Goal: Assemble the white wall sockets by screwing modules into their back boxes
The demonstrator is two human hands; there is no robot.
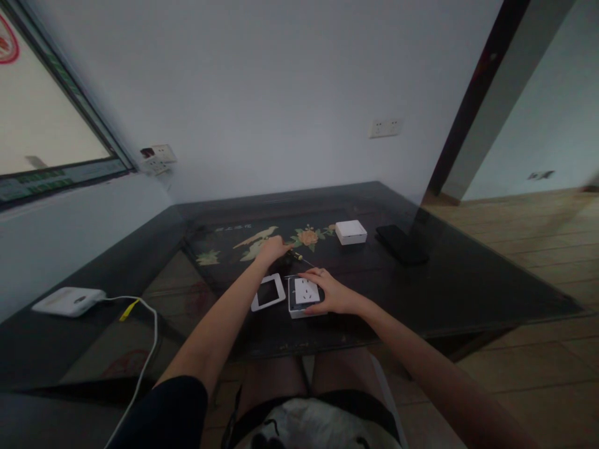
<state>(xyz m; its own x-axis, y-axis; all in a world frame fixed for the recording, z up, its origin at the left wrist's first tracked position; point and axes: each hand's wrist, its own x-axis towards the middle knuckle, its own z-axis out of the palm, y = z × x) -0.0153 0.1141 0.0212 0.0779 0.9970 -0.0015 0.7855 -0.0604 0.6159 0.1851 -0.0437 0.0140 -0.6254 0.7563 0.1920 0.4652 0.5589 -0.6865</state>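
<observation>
My left hand (274, 249) reaches out over the dark table, its fingers closed at the handle end of a screwdriver (296, 255). The screwdriver's thin shaft points right and toward me. Nearer to me, my right hand (333, 294) grips a wall socket (306, 291) by its right side, thumb at the front and fingers over the far edge. The socket has a white centre with slots, a dark surround and a white box beneath. Just left of it lies a loose white cover frame (282, 290) with a square opening. A thin metal piece (291, 276) shows behind the socket.
A white square box (350, 232) stands farther back on the table (374, 299), with a black phone-like slab (401, 244) to its right. At far left rests a white power bank (70, 301) with a white cable (156, 324). Wall outlets (386, 128) are behind.
</observation>
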